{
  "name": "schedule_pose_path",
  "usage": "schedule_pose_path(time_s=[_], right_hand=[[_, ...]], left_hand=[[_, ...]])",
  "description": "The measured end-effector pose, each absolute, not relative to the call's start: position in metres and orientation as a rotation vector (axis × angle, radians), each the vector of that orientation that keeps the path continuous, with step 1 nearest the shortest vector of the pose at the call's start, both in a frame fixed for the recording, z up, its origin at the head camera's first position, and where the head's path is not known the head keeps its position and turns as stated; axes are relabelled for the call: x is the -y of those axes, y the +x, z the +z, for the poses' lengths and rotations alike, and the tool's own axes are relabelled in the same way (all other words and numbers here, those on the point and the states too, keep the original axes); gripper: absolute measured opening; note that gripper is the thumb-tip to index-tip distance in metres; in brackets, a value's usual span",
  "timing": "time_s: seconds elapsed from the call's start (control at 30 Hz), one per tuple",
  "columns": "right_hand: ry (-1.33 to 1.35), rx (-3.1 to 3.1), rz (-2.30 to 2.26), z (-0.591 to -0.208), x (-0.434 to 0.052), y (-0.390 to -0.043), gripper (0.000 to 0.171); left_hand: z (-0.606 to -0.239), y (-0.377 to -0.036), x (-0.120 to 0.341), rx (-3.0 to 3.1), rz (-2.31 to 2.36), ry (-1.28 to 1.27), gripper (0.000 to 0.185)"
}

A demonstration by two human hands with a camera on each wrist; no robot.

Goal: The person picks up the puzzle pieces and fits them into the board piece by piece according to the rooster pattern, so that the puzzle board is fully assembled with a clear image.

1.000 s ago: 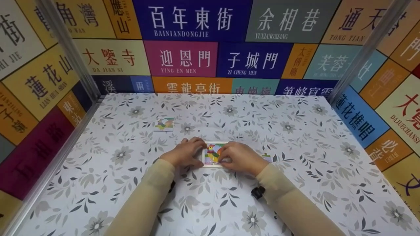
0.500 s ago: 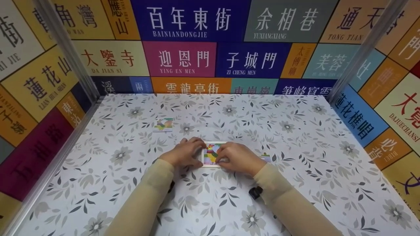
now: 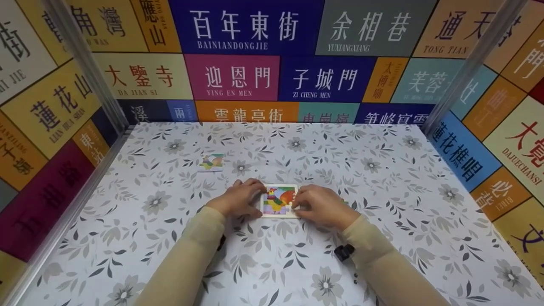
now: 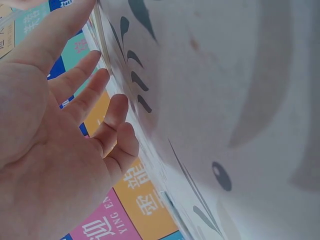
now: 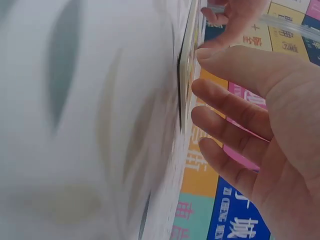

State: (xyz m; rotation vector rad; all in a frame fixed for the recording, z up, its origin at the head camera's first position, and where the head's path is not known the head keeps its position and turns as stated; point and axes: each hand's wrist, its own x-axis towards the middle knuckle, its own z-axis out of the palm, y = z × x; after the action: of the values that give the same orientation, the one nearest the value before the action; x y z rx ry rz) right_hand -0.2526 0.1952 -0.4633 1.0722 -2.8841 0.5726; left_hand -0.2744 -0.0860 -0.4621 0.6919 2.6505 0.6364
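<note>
A jigsaw puzzle of a colourful rooster lies in a pale frame at the middle of the table. Jigsaw-shaped white base shows near its lower right corner. My left hand holds the frame's left end, index finger at the upper corner and thumb at the lower. At the right edge, my right hand touches the frame with its fingertips. The right wrist view shows that thumb against the thin puzzle board, the visible fingers loosely extended. No piece shows between them, though the index fingertip is hidden.
A small picture card with a similar rooster lies farther back on the left. Behind the right hand, a loose puzzle piece is almost wholly covered. The floral-patterned table has printed walls at its back and sides.
My right hand has slid right, off the puzzle's middle to its right edge, uncovering the rooster's tail and the white area. It now covers more of the loose piece. The left hand stays put.
</note>
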Motion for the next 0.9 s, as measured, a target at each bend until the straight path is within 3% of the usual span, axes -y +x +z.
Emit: schedule_pose_path(time_s=[0.9], right_hand=[[0.666, 3.062, 0.613, -0.447, -0.299, -0.251, 0.022]], left_hand=[[-0.46, -0.274, 0.086, -2.652, 0.623, 0.69, 0.061]])
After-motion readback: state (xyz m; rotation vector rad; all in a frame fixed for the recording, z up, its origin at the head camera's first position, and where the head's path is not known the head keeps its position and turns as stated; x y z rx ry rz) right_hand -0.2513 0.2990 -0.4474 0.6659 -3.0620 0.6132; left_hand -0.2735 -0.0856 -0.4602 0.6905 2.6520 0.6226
